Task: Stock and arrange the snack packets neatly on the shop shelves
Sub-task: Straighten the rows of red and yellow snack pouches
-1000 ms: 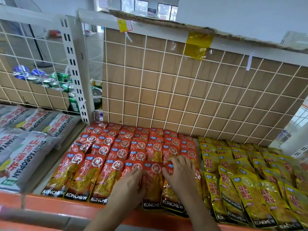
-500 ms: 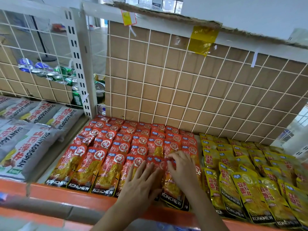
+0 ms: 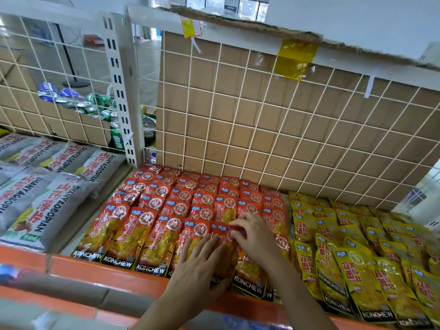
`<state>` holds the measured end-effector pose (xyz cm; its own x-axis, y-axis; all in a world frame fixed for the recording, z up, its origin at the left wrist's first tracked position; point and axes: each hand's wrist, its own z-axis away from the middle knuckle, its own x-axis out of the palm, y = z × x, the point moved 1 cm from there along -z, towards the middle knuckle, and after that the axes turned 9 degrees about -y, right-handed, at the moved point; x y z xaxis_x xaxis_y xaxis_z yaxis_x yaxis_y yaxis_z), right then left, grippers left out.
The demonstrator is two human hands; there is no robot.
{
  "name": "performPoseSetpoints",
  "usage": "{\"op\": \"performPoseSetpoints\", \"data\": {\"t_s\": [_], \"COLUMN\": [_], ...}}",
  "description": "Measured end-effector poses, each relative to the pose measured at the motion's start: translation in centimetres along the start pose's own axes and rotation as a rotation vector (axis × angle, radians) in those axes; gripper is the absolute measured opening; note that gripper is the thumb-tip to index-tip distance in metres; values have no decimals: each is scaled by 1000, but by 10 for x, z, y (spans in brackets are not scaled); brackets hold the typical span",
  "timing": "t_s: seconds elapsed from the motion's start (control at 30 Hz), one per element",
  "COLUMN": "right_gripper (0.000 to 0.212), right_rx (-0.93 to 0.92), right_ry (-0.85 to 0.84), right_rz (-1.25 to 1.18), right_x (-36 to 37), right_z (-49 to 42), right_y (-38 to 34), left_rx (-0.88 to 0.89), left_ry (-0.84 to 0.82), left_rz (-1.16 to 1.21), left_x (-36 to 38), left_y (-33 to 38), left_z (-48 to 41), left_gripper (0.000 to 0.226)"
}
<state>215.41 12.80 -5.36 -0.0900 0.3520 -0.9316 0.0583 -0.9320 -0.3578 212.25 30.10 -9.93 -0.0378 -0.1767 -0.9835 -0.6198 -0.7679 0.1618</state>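
Packets of glossy film: red packets (image 3: 152, 234) shingled in rows across the shelf (image 3: 79, 223), yellow packets (image 3: 352, 270) just beside them on the right. Probably light, limp and slippery one over another; contents likely soft, so flat pressure rather than force. Left hand (image 3: 202, 262) spread flat, fingers straight, pressing on the front red packet (image 3: 221, 234) near the orange shelf lip (image 3: 78, 265). Right hand (image 3: 256, 235) curled at that packet's top edge, fingertips seemingly pinching it. Best taken by the sealed top or bottom seam and slid, not lifted. Little open room: neighbours touching on both sides, wire grid (image 3: 262, 115) standing behind the back row, lip in front to check a slide. Grey bags (image 3: 47, 201) lying apart on the left, beyond a bare strip of shelf.
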Motion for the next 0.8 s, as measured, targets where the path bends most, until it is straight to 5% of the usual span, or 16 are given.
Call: {"op": "performPoseSetpoints", "data": {"t_s": [0.4,0.8], "right_gripper": [13,9], "right_rx": [-4,-28], "right_ry": [-222,-312], "right_rz": [-94,-44], "right_x": [-19,-20], "right_z": [-37,-49], "right_y": [-7,-15], "left_rx": [12,10], "left_ry": [111,-30], "left_rz": [-21,-99], "left_x": [-3,7], "left_y": [1,-4], "left_z": [-5,-9], "left_gripper": [63,57]}}
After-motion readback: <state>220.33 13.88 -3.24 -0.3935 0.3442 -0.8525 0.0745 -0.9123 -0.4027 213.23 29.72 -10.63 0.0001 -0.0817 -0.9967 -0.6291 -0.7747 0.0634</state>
